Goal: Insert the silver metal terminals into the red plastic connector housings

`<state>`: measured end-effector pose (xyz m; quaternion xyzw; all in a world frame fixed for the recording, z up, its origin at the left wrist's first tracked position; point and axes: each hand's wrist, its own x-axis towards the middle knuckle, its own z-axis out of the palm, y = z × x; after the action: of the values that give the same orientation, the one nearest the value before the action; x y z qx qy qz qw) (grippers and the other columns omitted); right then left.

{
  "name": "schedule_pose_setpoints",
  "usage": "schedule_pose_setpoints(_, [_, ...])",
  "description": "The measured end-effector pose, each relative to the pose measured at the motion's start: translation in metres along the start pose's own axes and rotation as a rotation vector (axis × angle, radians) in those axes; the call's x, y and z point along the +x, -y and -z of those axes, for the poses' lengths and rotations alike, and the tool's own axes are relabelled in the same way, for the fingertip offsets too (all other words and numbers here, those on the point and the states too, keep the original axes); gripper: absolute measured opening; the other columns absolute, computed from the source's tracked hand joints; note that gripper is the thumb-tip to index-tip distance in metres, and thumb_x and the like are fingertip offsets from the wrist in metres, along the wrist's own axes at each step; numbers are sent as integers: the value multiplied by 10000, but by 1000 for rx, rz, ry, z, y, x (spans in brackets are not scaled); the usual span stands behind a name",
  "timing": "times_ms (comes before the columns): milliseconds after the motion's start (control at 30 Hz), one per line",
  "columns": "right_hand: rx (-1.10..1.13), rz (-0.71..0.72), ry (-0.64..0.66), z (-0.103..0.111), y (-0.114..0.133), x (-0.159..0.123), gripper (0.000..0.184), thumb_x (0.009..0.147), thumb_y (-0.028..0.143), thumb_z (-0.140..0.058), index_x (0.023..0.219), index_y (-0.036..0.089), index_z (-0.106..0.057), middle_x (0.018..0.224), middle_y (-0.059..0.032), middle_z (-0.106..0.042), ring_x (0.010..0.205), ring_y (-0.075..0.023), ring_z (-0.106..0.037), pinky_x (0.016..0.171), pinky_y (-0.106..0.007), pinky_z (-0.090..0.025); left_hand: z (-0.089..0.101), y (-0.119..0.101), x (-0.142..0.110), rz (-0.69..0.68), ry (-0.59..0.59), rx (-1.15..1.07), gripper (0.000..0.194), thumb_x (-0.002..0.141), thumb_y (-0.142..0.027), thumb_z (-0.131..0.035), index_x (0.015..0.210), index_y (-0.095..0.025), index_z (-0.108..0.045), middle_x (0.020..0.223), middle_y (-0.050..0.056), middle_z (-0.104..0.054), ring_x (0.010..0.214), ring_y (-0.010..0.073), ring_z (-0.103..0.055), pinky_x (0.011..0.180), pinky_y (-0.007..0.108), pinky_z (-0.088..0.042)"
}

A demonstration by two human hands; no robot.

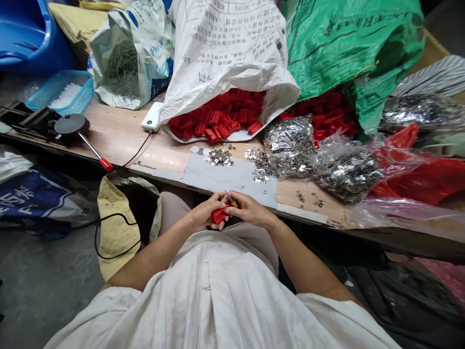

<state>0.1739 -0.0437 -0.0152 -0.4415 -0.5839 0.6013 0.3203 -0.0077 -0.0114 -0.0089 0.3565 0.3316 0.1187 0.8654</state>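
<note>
In front of my lap, just off the bench's front edge, my left hand (207,212) is closed on a red plastic part (219,214). My right hand (250,209) is closed on a small yellow-and-black tool (232,200) with a thin pointed tip, which lies right above the red part. Both hands meet there, and the fingers partly hide the part and the tool. Beyond them, small metal pieces lie in one pile (219,157) and another pile (258,160) on a grey sheet (210,175).
Red parts (221,116) spill from a white sack (232,43); a green sack (348,43) stands beside it. Clear bags of metal pieces (290,143) lie right. A press-like device (72,125) with a red-tipped lever stands left, an opened yellow sack (114,220) below the edge.
</note>
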Motion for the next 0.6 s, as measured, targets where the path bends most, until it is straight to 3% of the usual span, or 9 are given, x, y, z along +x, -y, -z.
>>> schedule_pose_setpoints(133, [-168, 32, -61, -4, -1, 0, 160, 881, 356, -552, 858, 208, -496, 762, 32, -541, 684, -112, -488, 634, -236, -412, -6, 3, -3, -49, -24, 81, 405, 849, -558, -549, 1042, -221, -437, 600, -57, -510, 344, 49, -418, 321, 120, -188])
schedule_pose_setpoints(367, [-297, 67, -133, -6, 0, 8, 135, 870, 325, -535, 825, 200, -512, 752, 28, -579, 673, -115, -490, 636, -238, -396, -14, 9, 1, -140, -140, 11, 483, 816, -555, -612, 1130, -218, -467, 612, -63, -473, 391, 38, -375, 339, 115, -219])
schedule_pose_setpoints(500, [-337, 35, -270, -3, 5, 5, 197, 901, 372, -511, 1016, 219, -556, 952, -13, -660, 793, -141, -575, 721, -258, -435, -8, 2, 2, -188, -140, -192, 461, 870, -508, -554, 1221, -218, -478, 606, -44, -508, 340, 37, -358, 329, 126, -185])
schedule_pose_setpoints(600, [-411, 28, -285, -1, 11, -1, 260, 972, 380, -369, 1007, 231, -579, 858, -17, -666, 735, -141, -589, 691, -256, -434, -3, -5, 3, -169, -130, -372, 324, 905, -456, -504, 1051, -169, -543, 605, -26, -515, 330, 39, -367, 331, 139, -220])
